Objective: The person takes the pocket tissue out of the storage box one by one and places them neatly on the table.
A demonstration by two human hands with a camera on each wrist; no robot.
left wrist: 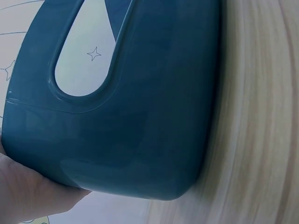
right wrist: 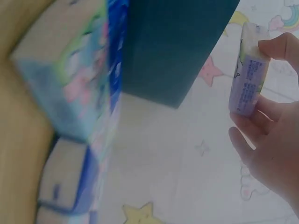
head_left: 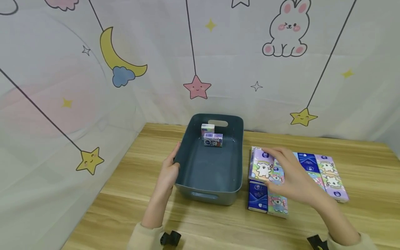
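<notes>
A dark teal plastic bin (head_left: 209, 166) stands on the table. My left hand (head_left: 168, 175) holds its left side, thumb at the rim and fingers along the outer wall; the fingers are hidden in the left wrist view. My right hand (head_left: 289, 177) pinches a lavender pocket tissue pack (head_left: 261, 165) between thumb and fingertips, above other packs. In the right wrist view this pack stands apart from the blurred ones on the table. Inside the bin, near its far end, one small tissue pack (head_left: 213, 140) lies in front of another pack (head_left: 206, 128).
Right of the bin, blue tissue packs (head_left: 258, 198) and pastel tissue packs (head_left: 278, 205) lie side by side. More packs (head_left: 331, 173) are grouped farther right. A white cartoon-printed curtain (head_left: 231, 69) hangs behind and left of the wooden table (head_left: 125, 208).
</notes>
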